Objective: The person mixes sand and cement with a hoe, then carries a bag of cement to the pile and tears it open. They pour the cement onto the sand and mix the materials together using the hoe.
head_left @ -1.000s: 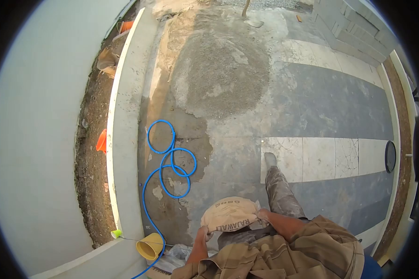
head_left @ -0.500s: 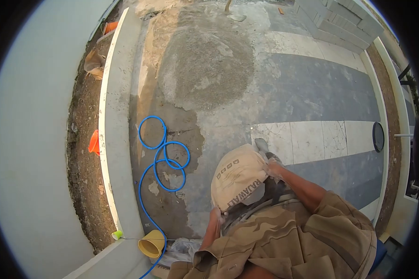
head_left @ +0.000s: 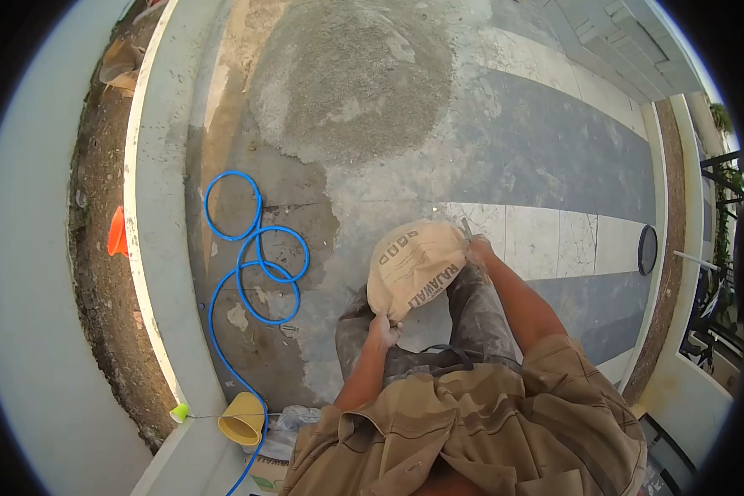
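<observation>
A full tan sack (head_left: 413, 269) printed "RAJAWALI" is held up in front of my legs, above the grey paved floor. At its lower left corner my left hand (head_left: 384, 329) is closed on the sack's edge. My right hand (head_left: 477, 248) grips the opposite corner at the upper right, its fingers partly hidden by the sack. My dusty trousers (head_left: 479, 314) show below and beside the sack. Beyond it lies a broad heap of grey sand-like mix (head_left: 355, 83).
A blue hose (head_left: 260, 264) lies coiled on the floor at the left, running past a yellow bucket (head_left: 242, 419). A low wall (head_left: 161, 207) borders the left side. Grey blocks (head_left: 628, 41) are stacked at the far right, and a dark round lid (head_left: 647, 250) sits near the right edge.
The sack has come away from my body and shifted slightly up and forward, held in both hands. My legs now show below it, and the view has tilted down and shifted right.
</observation>
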Motion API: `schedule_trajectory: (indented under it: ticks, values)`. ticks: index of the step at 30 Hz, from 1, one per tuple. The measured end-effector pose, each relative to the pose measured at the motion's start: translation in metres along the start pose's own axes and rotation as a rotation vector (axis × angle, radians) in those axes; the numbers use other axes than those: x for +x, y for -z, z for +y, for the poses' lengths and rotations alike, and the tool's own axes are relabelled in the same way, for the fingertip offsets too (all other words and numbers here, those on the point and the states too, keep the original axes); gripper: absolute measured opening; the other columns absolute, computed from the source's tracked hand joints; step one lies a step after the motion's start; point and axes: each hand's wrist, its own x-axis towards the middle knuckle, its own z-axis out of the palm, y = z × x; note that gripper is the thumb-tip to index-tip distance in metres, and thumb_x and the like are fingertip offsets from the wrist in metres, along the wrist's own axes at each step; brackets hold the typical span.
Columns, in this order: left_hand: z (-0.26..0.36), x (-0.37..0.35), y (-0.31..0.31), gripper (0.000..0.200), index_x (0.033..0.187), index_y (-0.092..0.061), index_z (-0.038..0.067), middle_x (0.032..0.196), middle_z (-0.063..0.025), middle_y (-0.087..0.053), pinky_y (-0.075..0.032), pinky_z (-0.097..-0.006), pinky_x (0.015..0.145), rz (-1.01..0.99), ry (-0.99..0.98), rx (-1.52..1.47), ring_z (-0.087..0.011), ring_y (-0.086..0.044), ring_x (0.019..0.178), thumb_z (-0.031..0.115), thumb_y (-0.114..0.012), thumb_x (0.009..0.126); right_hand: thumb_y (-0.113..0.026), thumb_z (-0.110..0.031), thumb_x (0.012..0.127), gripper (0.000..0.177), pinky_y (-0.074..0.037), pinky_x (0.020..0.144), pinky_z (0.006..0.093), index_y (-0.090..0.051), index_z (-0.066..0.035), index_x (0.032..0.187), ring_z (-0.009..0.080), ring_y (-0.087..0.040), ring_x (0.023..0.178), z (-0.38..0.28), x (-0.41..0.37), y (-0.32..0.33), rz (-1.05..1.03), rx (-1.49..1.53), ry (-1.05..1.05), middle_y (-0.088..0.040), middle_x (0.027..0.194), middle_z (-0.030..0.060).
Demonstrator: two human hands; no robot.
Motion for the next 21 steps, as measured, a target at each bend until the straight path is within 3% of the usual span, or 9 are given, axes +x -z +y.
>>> schedule_trajectory:
  ticks: [2,3,5,8,11,13,15,17,21]
  values:
    - [0.004,-0.016,0.002,0.030,0.106,-0.047,0.004,0.086,-0.0093,-0.054,-0.045,-0.0258,0.048,-0.108,0.094,0.051,-0.0195,-0.056,0.070,0.031,-0.043,0.094,-0.044,-0.028,0.085,0.034,-0.049,0.075,0.0394,-0.061,0.001,0.094,0.0331,-0.063,0.083,0.014,-0.001,-0.007,0.028,-0.308,0.155,-0.062,0.087,0.0234]
    - [-0.001,-0.008,0.013,0.032,0.105,-0.047,0.002,0.086,-0.0112,-0.056,-0.048,-0.0267,0.050,-0.120,0.083,0.050,-0.0214,-0.058,0.069,0.032,-0.044,0.094,-0.049,-0.025,0.081,0.031,-0.048,0.077,0.0416,-0.063,0.000,0.094,0.0350,-0.062,0.086,-0.004,-0.014,0.002,0.098,-0.033,-0.122,-0.063,0.092,0.0211]
    - [-0.001,-0.006,0.018,0.032,0.106,-0.047,0.003,0.087,-0.0130,-0.056,-0.050,-0.0284,0.052,-0.055,0.162,0.027,-0.0234,-0.059,0.070,0.032,-0.044,0.093,-0.055,-0.022,0.077,0.032,-0.047,0.082,0.0437,-0.062,-0.001,0.101,0.0369,-0.059,0.092,-0.030,-0.035,0.030,0.124,0.108,-0.218,-0.062,0.100,0.0193]
    - [-0.002,0.000,0.016,0.033,0.108,-0.047,0.004,0.085,-0.0141,-0.056,-0.050,-0.0314,0.053,-0.054,0.170,-0.030,-0.0246,-0.059,0.068,0.033,-0.046,0.092,-0.046,-0.029,0.088,0.042,-0.045,0.084,0.0424,-0.049,0.003,0.115,0.0397,-0.058,0.096,-0.042,-0.026,0.079,-0.174,-0.293,0.132,-0.056,0.111,0.0255]
    - [-0.004,-0.031,-0.017,0.036,0.109,-0.048,0.004,0.085,-0.0138,-0.057,-0.051,-0.0342,0.055,0.141,0.064,-0.057,-0.0251,-0.059,0.067,0.035,-0.049,0.091,-0.044,-0.031,0.089,0.046,-0.043,0.088,0.0426,-0.046,0.003,0.119,0.0394,-0.054,0.104,-0.082,-0.023,0.098,-0.021,-0.062,0.344,-0.053,0.115,0.0267]
    - [-0.015,-0.025,-0.028,0.039,0.111,-0.048,0.004,0.087,-0.0138,-0.058,-0.051,-0.0352,0.054,0.173,0.007,-0.136,-0.0250,-0.060,0.065,0.037,-0.052,0.090,-0.044,-0.033,0.090,0.046,-0.040,0.093,0.0418,-0.048,0.003,0.119,0.0394,-0.049,0.111,-0.098,0.004,0.089,-0.122,-0.137,0.480,-0.052,0.118,0.0269]
    - [-0.022,-0.036,-0.054,0.038,0.111,-0.049,0.003,0.088,-0.0133,-0.059,-0.052,-0.0325,0.050,0.314,-0.130,-0.298,-0.0238,-0.060,0.066,0.033,-0.055,0.088,-0.043,-0.032,0.091,0.047,-0.038,0.096,0.0410,-0.045,0.002,0.122,0.0391,-0.046,0.115,-0.106,0.040,0.073,-0.373,-0.672,0.806,-0.049,0.122,0.0259]
    - [-0.037,-0.011,-0.049,0.034,0.109,-0.050,0.002,0.088,-0.0120,-0.059,-0.051,-0.0290,0.048,0.394,-0.178,-0.450,-0.0206,-0.059,0.063,0.028,-0.057,0.087,-0.045,-0.027,0.089,0.046,-0.039,0.096,0.0410,-0.044,0.002,0.124,0.0385,-0.046,0.115,-0.123,0.059,0.051,-0.703,-0.736,0.752,-0.048,0.124,0.0254]
    - [-0.034,-0.015,-0.060,0.029,0.100,-0.055,0.003,0.083,-0.0089,-0.058,-0.048,-0.0276,0.047,0.490,-0.267,-0.431,-0.0192,-0.058,0.064,0.028,-0.059,0.085,-0.051,-0.018,0.078,0.035,-0.045,0.085,0.0438,-0.057,-0.001,0.108,0.0347,-0.056,0.103,-0.135,0.057,0.024,-0.675,-0.734,0.972,-0.058,0.111,0.0209]
